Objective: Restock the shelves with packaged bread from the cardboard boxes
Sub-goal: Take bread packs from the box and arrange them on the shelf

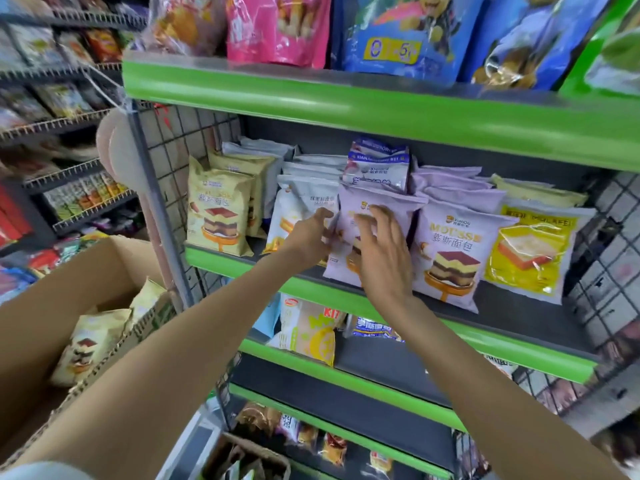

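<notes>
A lilac bread packet [377, 209] stands at the front of the middle shelf [512, 313]. My left hand [311, 233] grips its left edge, thumb on the front. My right hand [381, 251] lies flat on its face with fingers spread. More lilac packets [453, 251] stand to its right, then yellow ones [533, 251]. White packets [298, 209] and cream mousse packets [218, 216] fill the shelf's left side. An open cardboard box [41, 306] at lower left holds cream bread packets [90, 344].
A blue-and-white packet [377, 164] lies on top of the rows. Large snack bags [408, 29] fill the shelf above. Lower shelves hold a few packets [311, 334]. Wire grid panels [173, 174] close the shelf sides. Another aisle rack [62, 133] stands at the left.
</notes>
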Tool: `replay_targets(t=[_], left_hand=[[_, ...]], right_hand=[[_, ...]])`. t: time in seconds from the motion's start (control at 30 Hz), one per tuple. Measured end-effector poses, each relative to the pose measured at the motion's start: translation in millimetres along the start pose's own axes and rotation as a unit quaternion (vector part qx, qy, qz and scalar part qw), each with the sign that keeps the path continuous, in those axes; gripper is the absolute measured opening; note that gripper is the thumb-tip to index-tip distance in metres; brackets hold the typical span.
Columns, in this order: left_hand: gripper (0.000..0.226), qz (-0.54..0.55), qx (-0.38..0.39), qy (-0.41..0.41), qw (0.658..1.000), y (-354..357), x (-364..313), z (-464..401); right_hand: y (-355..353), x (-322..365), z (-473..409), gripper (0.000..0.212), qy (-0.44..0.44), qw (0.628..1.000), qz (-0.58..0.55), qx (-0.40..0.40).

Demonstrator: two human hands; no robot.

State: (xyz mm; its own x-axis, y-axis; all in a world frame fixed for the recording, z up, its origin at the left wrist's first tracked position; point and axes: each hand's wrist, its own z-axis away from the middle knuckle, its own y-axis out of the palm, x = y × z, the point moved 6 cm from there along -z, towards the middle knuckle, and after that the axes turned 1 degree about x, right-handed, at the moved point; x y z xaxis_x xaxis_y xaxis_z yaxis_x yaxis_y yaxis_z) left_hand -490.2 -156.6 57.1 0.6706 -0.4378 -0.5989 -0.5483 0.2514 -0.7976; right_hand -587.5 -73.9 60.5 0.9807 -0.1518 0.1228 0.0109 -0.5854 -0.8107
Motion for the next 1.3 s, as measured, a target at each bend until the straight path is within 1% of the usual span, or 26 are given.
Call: replay_targets(t=[0.07, 0.17, 0.23, 0.33, 0.43, 0.5, 0.53, 0.6, 0.67, 0.73, 0.77, 0.83, 0.87, 0.93, 0.97, 1.07, 1.1, 1.17, 1.23, 1.3], left_hand=[[0.042, 0.01, -0.037, -0.009, 0.999, -20, 18, 10], [0.027, 0.003, -0.118, -0.036, 0.992, -60, 60, 37], [0.02, 0.005, -0.157, -0.06, 0.986, -87, 99, 60], [0.017, 0.027, -0.2, -0.114, 0.973, -125, 169, 102], [0.017, -0.003, -0.24, -0.202, 0.95, -157, 249, 144], [0.019, -0.018, -0.227, -0.269, 0.936, -168, 306, 163], [0.022, -0.025, -0.206, -0.3, 0.931, -171, 333, 169], [0.027, -0.02, -0.141, -0.35, 0.926, -169, 388, 176], [0.035, -0.008, -0.068, -0.386, 0.92, -163, 434, 176], [0.054, -0.025, 0.009, -0.392, 0.92, -153, 471, 169], [0.064, -0.034, 0.04, -0.391, 0.919, -146, 487, 164], [0.081, -0.032, 0.082, -0.387, 0.918, -128, 510, 154], [0.091, -0.029, 0.096, -0.386, 0.917, -117, 518, 150], [0.112, -0.014, 0.103, -0.397, 0.912, -96, 535, 144], [0.12, -0.002, 0.095, -0.41, 0.907, -87, 543, 142], [0.129, -0.014, 0.09, -0.45, 0.888, -66, 558, 142], [0.129, -0.03, 0.084, -0.459, 0.884, -61, 560, 142], [0.126, -0.065, 0.05, -0.476, 0.876, -57, 562, 140], [0.113, -0.069, 0.018, -0.493, 0.867, -57, 566, 140], [0.098, -0.051, 0.017, -0.5, 0.864, -57, 570, 142]], right_hand=[[-2, 24, -2, 0.051, -0.031, 0.999, -0.028, 0.013], [5, 77, -7, 0.034, -0.087, 0.988, -0.103, 0.07], [14, 120, -9, 0.029, -0.113, 0.975, -0.156, 0.107], [32, 191, -4, 0.026, -0.137, 0.948, -0.237, 0.165], [63, 269, 8, 0.023, -0.171, 0.915, -0.288, 0.225], [94, 316, 16, 0.023, -0.181, 0.898, -0.303, 0.264], [112, 338, 19, 0.025, -0.177, 0.891, -0.302, 0.288], [151, 375, 22, 0.033, -0.16, 0.887, -0.262, 0.343], [197, 401, 24, 0.048, -0.131, 0.88, -0.189, 0.415], [242, 414, 22, 0.06, -0.098, 0.869, -0.104, 0.473], [262, 416, 20, 0.063, -0.075, 0.863, -0.067, 0.495], [294, 413, 19, 0.066, -0.037, 0.85, -0.009, 0.525], [307, 410, 19, 0.069, -0.021, 0.844, 0.002, 0.536], [326, 404, 20, 0.08, 0.007, 0.832, 0.018, 0.554], [333, 402, 21, 0.08, 0.011, 0.83, 0.033, 0.557], [348, 403, 22, 0.06, -0.002, 0.837, 0.076, 0.542], [351, 403, 23, 0.061, 0.01, 0.837, 0.083, 0.541], [357, 401, 26, 0.071, 0.057, 0.843, 0.075, 0.53], [360, 400, 27, 0.081, 0.101, 0.839, 0.039, 0.534], [361, 403, 29, 0.085, 0.113, 0.831, -0.009, 0.545]])
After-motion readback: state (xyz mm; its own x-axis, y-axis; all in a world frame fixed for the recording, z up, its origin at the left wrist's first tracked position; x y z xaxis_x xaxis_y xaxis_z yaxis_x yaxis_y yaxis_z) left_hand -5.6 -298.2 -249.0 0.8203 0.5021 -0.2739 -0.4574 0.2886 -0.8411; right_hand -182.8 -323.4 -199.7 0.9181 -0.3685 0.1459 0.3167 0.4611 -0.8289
